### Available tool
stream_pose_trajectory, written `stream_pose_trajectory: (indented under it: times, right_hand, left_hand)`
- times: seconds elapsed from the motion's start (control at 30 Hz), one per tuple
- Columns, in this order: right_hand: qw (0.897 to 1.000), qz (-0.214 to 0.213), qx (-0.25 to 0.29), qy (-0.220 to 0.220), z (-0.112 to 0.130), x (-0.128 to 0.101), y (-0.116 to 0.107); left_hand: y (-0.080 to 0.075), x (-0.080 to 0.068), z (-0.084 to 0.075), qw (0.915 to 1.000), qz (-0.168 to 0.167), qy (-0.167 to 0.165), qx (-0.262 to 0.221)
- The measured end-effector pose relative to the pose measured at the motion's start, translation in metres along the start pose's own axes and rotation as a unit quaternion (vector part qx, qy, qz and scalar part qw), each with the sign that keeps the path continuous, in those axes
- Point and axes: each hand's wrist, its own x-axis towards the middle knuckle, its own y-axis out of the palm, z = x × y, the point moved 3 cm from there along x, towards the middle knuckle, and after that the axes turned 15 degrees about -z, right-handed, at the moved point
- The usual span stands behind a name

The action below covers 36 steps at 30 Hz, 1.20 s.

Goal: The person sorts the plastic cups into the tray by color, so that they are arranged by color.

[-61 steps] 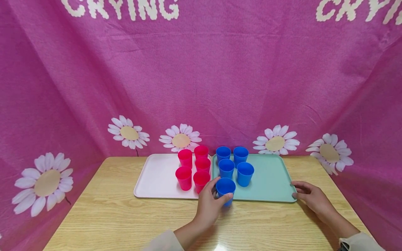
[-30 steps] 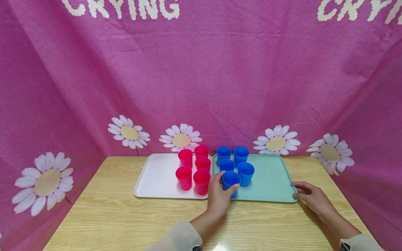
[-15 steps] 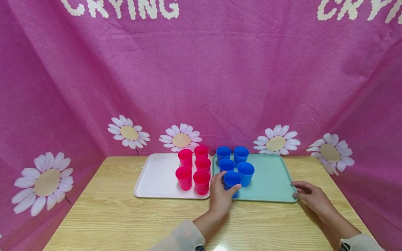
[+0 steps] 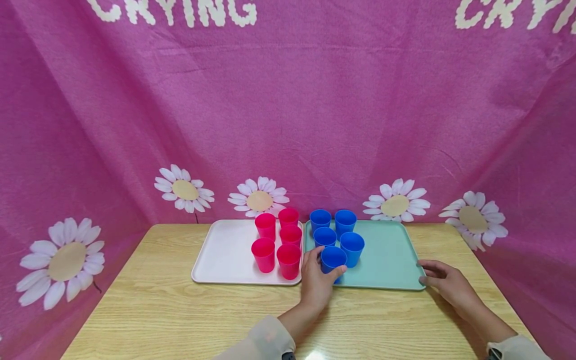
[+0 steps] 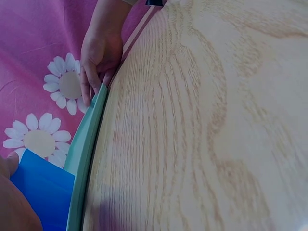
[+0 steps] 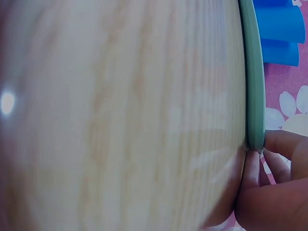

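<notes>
Blue plastic cup in hand: one blue plastic cup [image 4: 333,260], upright, standing on the near left part of the teal tray, just in front of the other blue cups.
Left hand: left hand [image 4: 317,282] grips that cup; its fingers [image 4: 338,270] and thumb are curled round the wall from the near side. In the left wrist view the cup [image 5: 41,192] shows beside the palm, above the tray rim.
Right hand: right hand [image 4: 445,284] rests on the worktop at the near right corner of the teal tray; fingers only lightly bent, tips touching the tray rim. In the right wrist view the fingers [image 6: 269,163] lie against the rim edge [image 6: 254,96]; nothing is clasped.
Blue cups, count: five in all; four other blue plastic cups [image 4: 333,229] stand upright in a close group at the far left part of the teal tray, the held one making the fifth.
Red cups, count: five red plastic cups [image 4: 279,240], upright, grouped on the right part of the white tray.
Trays, count: two; one rectangular teal plastic tray [image 4: 387,260] on the right, one rectangular white plastic tray [image 4: 225,255] on the left, side by side with long edges touching or nearly so.
Worktop: light wood-grain worktop [image 4: 180,315] carries both trays.
Backdrop: pink cloth backdrop [image 4: 288,115] printed with white daisies, hung behind and at both sides.
</notes>
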Motion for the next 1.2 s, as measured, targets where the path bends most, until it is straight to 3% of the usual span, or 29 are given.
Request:
stream_pose_trajectory:
  times: [0.43, 0.67, 0.87, 1.03, 1.2]
  right_hand:
    - [1.000, -0.001, 0.011, 0.003, 0.000, 0.000, 0.000]
    - [1.000, 0.005, 0.012, 0.011, 0.000, 0.001, -0.002]
    - [0.999, 0.016, -0.035, 0.026, 0.005, 0.006, -0.003]
    - [0.993, 0.014, -0.113, -0.031, 0.021, 0.007, 0.000]
    - [0.975, 0.006, -0.186, -0.120, 0.043, 0.001, 0.009]
  left_hand:
    - [-0.007, -0.004, 0.000, 0.9996, -0.017, 0.004, -0.021]
    - [-0.010, -0.006, -0.004, 0.9999, 0.005, 0.015, 0.005]
    - [-0.018, -0.011, -0.012, 0.9993, 0.024, 0.026, 0.007]
    - [-0.031, -0.013, -0.020, 0.9986, 0.038, 0.037, -0.006]
    - [-0.047, -0.012, -0.026, 0.9972, 0.050, 0.056, -0.005]
